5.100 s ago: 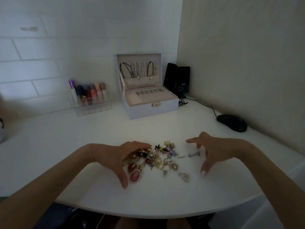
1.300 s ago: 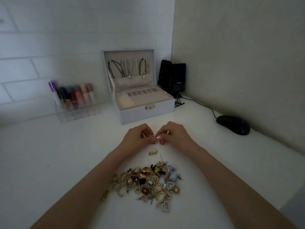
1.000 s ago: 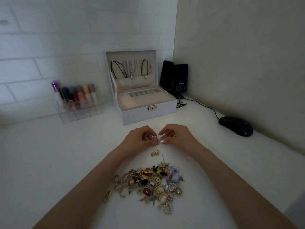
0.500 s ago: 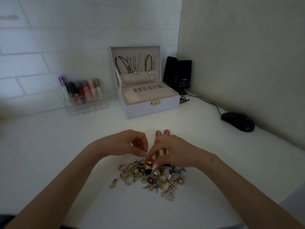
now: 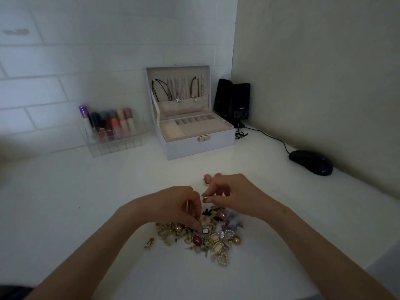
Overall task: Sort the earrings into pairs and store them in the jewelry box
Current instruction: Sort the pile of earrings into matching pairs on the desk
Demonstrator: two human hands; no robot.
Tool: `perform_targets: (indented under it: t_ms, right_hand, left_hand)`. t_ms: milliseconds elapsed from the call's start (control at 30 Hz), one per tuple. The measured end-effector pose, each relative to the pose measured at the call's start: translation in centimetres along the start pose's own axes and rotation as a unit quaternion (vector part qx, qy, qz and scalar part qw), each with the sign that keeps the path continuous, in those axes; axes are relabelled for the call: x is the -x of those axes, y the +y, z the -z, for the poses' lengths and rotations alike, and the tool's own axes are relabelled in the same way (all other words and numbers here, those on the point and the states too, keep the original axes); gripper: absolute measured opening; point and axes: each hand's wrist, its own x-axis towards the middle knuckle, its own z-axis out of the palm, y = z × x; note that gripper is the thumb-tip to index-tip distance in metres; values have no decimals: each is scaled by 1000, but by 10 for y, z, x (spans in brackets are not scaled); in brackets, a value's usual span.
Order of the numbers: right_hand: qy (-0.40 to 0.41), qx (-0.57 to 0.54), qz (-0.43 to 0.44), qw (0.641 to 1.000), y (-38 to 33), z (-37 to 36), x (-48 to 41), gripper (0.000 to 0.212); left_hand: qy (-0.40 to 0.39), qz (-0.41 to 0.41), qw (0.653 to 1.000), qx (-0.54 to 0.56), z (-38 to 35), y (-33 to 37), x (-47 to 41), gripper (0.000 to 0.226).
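Nearest the edge of the white surface, the heap of mixed earrings is lying in a tangle, a pearl heart earring trailing off its near side and one stray gold earring sitting just left of it. The left hand is dipping into the top of the heap, its fingers curling down with the tips among the pieces; whether they are closing on one, I cannot tell. Just beyond, the right hand is hovering over the heap's far edge, thumb and forefinger pinching a small gold earring. Just past that hand, two pink oval earrings are lying side by side, apart from the heap. Farther back, the jewelry box is standing open, lid upright with necklaces hanging inside, its tray compartments showing. A clear organizer of lip glosses is sitting to its left, black speakers to its right, and a black mouse is resting by the right wall.
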Motion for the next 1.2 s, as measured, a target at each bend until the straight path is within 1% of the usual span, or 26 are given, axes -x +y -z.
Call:
perform_targets:
  t_ms: [33,167,233,267,367,433,533,600,700,767,900,967,1033,1100,1200]
  right_hand:
    - [0,-1,1,1000,1,0,1,8]
    - [0,-20,5,1000,2,1,4,26]
    - [9,-36,7,999,3,0,4,30]
    - [18,-47,7,999,3,-1,4,28]
    - [61,-94,-1,994,4,1,3,13]
    - [78,-147,-13,986,3,3,3,11]
    - [78,-227,-29,970,3,5,3,11]
    - [74,-242,-40,967,4,5,3,11]
    - [76,-221,-39,972,4,5,2,11]
    - [87,-202,-33,975,5,6,2,12]
    - [125,-190,-34,973,10,10,1,17]
    - [137,-163,-44,976,13,11,0,16]
    - [115,-93,-55,987,13,12,1,14]
    - [66,-32,-55,996,11,10,2,12]
    - [27,76,-45,996,7,4,2,14]
  left_hand:
    - [-4,0,1000,0,0,0,-1,19]
    - [3,2,1000,19,1,-1,-2,18]
    - [2,0,999,38,1,-1,-2,18]
    - [2,-3,999,47,1,-1,-2,19]
    - [7,-7,999,43,3,-4,-2,23]
    - [4,-11,1000,25,5,-7,-2,23]
    - [6,-16,1000,19,8,-12,-2,16]
    - [29,-30,999,5,8,-15,-4,9]
    - [63,-49,996,-30,5,-18,-8,12]
    - [95,-53,994,-20,3,-18,-9,14]
    - [173,-30,977,120,3,-16,-12,16]
    - [200,-13,967,155,4,-16,-16,15]
    - [214,-5,960,179,4,-16,-19,14]
    - [217,0,956,197,4,-16,-21,10]
    - [217,5,948,231,3,-16,-22,6]
